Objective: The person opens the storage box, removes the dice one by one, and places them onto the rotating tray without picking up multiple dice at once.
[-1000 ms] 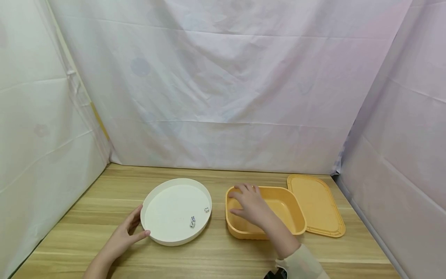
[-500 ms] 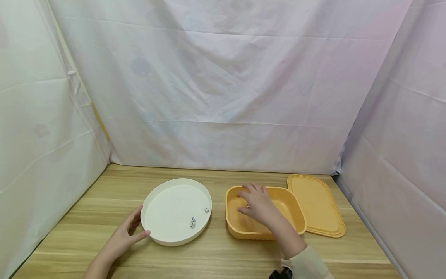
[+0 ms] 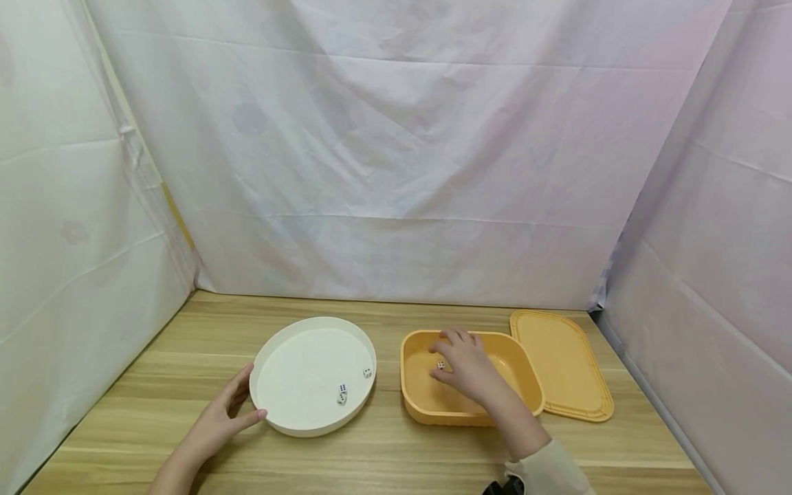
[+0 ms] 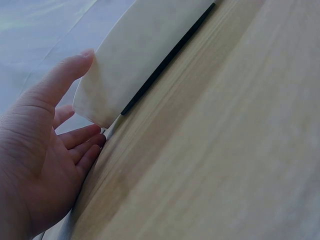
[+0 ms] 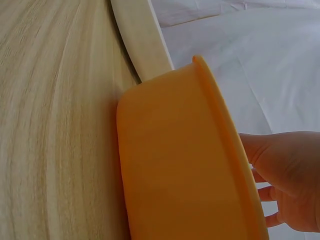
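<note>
In the head view, a round white tray (image 3: pixel 312 375) with a low wall stands left of centre. Three white dice lie in it: one die (image 3: pixel 368 372) near the right wall, two dice (image 3: pixel 342 394) close together towards the front. My left hand (image 3: pixel 216 419) rests against the tray's left outer side, thumb and fingers spread along its wall. My right hand (image 3: pixel 464 364) hovers over an orange rectangular box (image 3: pixel 427 402), fingers loosely bent and apart. A die (image 3: pixel 441 365) shows inside the box, beside the thumb. The right wrist view has the box wall (image 5: pixel 175 160) covering the fingertips.
A flat orange lid (image 3: pixel 559 364) lies on the wooden table (image 3: pixel 383 454) to the right of the box, partly behind it. White cloth (image 3: pixel 396 172) hangs along the back and both sides of the table.
My right hand has shifted a little to the right over the box, bringing the die inside into sight. My left hand and the tray have stayed in place.
</note>
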`<state>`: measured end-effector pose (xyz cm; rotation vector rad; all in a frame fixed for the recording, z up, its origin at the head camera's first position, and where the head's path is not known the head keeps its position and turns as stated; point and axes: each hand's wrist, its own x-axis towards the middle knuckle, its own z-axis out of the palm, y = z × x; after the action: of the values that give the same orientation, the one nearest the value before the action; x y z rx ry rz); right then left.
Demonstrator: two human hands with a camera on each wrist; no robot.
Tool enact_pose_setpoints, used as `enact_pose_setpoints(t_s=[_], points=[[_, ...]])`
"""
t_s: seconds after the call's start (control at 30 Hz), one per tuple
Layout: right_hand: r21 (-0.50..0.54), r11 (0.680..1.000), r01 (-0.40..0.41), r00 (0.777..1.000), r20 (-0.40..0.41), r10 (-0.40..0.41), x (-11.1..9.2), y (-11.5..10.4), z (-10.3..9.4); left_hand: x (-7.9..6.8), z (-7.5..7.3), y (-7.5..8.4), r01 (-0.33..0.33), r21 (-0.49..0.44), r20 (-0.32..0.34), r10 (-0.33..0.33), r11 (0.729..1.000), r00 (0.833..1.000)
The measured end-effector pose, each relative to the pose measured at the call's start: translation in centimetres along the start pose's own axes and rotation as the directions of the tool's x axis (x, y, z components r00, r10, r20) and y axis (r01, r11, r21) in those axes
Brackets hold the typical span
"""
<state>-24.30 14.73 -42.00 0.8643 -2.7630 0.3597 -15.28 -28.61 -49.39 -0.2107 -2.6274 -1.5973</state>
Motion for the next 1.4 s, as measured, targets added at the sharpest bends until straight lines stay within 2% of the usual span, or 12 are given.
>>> enact_pose_setpoints(t_s=[0.7,1.03,1.4], points=[[-0.047,0.996,-0.075,0.995,0.056,0.078,-0.2,1.8,1.5,0.0,0.0,0.2,0.012,0.019,-0.005,-0.012,1.000,1.000],[-0.051,0.995,-0.081,0.992,0.096,0.085,0.0,1.8,1.8,-0.2,0.0,0.2,0.021,0.029,-0.007,-0.021,0.999,1.000],[-0.056,0.995,-0.083,0.992,0.095,0.088,-0.1,1.7,2.0,-0.1,0.1,0.1,0.028,0.013,0.002,-0.028,1.000,1.000]])
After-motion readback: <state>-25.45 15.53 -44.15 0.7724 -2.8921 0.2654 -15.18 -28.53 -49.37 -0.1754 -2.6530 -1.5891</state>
